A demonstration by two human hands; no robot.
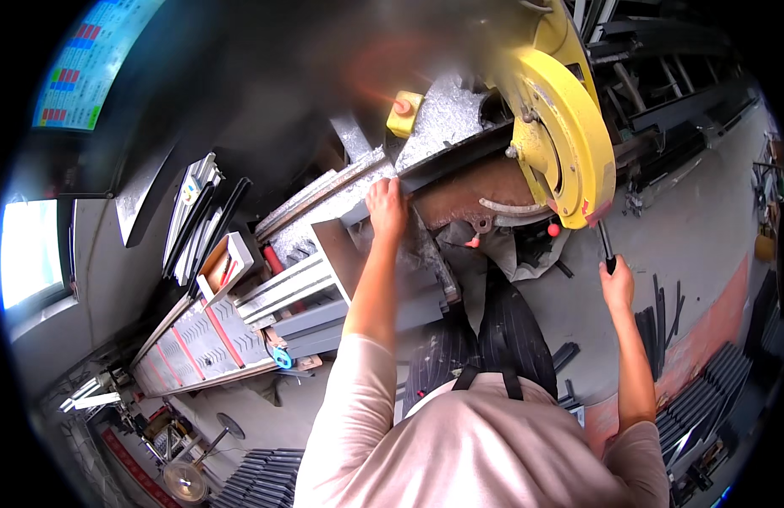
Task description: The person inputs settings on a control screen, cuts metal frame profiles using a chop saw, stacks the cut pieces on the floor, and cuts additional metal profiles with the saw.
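A yellow cut-off saw (569, 127) with a round blade guard stands at the upper right. My right hand (616, 284) is wrapped round the black grip of its handle (607, 245), low on the right side. My left hand (387, 207) is closed over a long dark metal profile (455, 159) that lies across the saw bed and runs under the guard. Pale metal shavings (442, 114) are heaped behind the profile. The blade and the profile's far end are hidden by the guard.
A brown metal plate (341, 254) and pale profiles (286, 288) sit left of my left forearm, with an open box (227, 267) beyond. A yellow container with an orange cap (403, 114) stands behind the bed. Stacked dark profiles (705, 398) lie at lower right. A screen (91, 63) hangs upper left.
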